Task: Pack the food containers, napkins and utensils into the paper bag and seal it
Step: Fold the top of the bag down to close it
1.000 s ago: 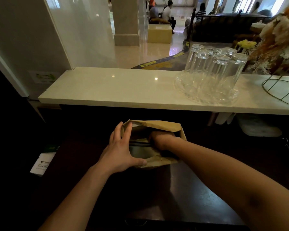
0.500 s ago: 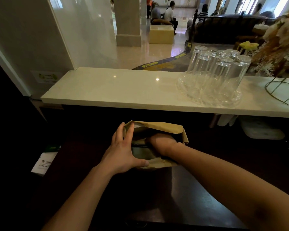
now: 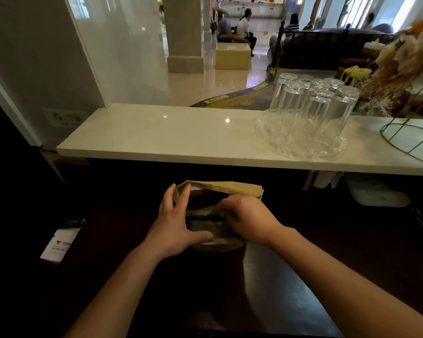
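A brown paper bag (image 3: 230,187) stands open on the dark counter, just below the pale stone ledge. My left hand (image 3: 175,228) grips the bag's left rim, fingers on the far edge and thumb on the near edge. My right hand (image 3: 248,220) rests over the bag's mouth with the fingers curled down at the opening; what they touch is hidden. Inside the bag I make out a dark container (image 3: 205,224) with a thin rim. Napkins and utensils cannot be made out.
A glass tray with several upturned glasses (image 3: 308,115) stands on the stone ledge (image 3: 156,137) at the right. A wire basket (image 3: 415,140) and dried flowers are further right. White containers (image 3: 376,193) sit under the ledge. A white leaflet (image 3: 59,245) lies at the left.
My right hand has come up out of the bag, from deep inside to its mouth. My left hand has kept its hold on the rim.
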Motion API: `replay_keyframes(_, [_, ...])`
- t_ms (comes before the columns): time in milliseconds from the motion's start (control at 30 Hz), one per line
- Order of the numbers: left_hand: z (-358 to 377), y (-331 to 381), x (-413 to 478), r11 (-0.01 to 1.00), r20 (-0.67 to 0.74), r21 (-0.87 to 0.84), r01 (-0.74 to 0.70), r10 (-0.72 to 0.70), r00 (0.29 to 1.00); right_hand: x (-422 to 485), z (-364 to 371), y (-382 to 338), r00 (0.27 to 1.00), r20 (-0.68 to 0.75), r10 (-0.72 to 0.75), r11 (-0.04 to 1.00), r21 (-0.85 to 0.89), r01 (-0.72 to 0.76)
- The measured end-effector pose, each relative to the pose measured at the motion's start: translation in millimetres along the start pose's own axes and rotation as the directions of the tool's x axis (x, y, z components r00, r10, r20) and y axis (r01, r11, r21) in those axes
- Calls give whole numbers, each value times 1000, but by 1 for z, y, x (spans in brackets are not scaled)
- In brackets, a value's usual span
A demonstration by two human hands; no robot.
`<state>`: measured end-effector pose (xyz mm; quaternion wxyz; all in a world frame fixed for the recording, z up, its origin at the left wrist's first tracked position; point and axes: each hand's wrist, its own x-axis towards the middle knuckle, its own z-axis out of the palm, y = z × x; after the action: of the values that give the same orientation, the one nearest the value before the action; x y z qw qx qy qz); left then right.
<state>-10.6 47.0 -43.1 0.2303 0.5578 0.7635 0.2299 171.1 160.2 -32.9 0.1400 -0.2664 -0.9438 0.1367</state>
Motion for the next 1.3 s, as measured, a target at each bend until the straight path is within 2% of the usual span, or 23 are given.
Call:
replay_keyframes(167, [0,-1,-4,990,-37,-143,-11,6,999,-46,-16,-1,959,-282,31,988,156,14])
replay_keyframes(267, [-1,1,-12,974,-67,-224,-43,28,997,-64,-17,7,884,-441,154,971,233,-53])
replay_keyframes(333, [-1,1,-16,963,-99,-262,-63,39,994,-73,-17,13,830,-494,260,949,289,-126])
replay_keyframes(433, [4,-4,-22,960,-156,-269,-73,32,987,-82,-12,21,786,-457,417,892,369,-260])
replay_keyframes(500, [8,-11,-26,954,-203,-292,-63,2,979,-86,-6,27,799,-362,481,854,401,-332])
replay_keyframes(633, [20,-30,-30,916,-213,-400,21,-115,970,-87,10,37,844,-100,527,777,457,-432])
replay_keyframes(700, [25,-37,-29,880,-224,-474,36,-160,961,-86,17,38,865,-38,500,768,481,-423])
replay_keyframes(800, [31,-36,-25,842,-301,-539,19,-214,929,-84,26,38,886,-84,456,775,528,-348])
replay_keyframes(933, [33,-30,-12,838,-384,-545,26,-277,880,-72,30,43,845,-181,503,767,544,-340])
replay_keyframes(1000, [35,-29,-3,828,-393,-559,40,-307,867,-64,30,46,828,-209,521,765,545,-343])
replay_keyframes(1167, [35,-31,11,810,-407,-584,46,-342,847,-50,31,52,838,-221,499,789,516,-334])
replay_keyframes(1300, [29,-32,20,787,-378,-615,39,-339,861,-46,32,56,823,-199,532,756,549,-356])
